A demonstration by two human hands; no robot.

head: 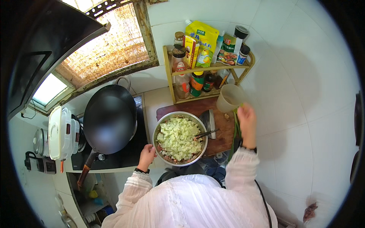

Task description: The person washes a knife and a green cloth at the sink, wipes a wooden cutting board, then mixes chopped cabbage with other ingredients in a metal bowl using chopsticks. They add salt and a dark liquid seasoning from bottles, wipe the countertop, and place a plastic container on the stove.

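A steel mixing bowl [206, 142] holds a heap of chopped pale-green vegetable [179, 138], with pinkish minced filling showing around its edge. My left hand [147, 156] grips the bowl's rim at its lower left. Dark chopsticks [207, 133] lean out over the right rim. My right hand [247, 121], slightly blurred, is raised at the right beside a beige plastic cup [229, 98]. Long green scallion leaves [235, 128] hang just left of that hand; whether its fingers hold them is unclear. A cleaver blade [210, 122] lies on the wooden cutting board [223, 142], partly behind the bowl.
A black wok [109, 119] sits on the cooktop [119, 162], its wooden handle [85, 171] jutting past the counter's front. Behind the board stands a seasoning rack [168, 74] with bottles and packets. Plastic containers [60, 134] stand far left. A tiled wall [285, 114] bounds the right.
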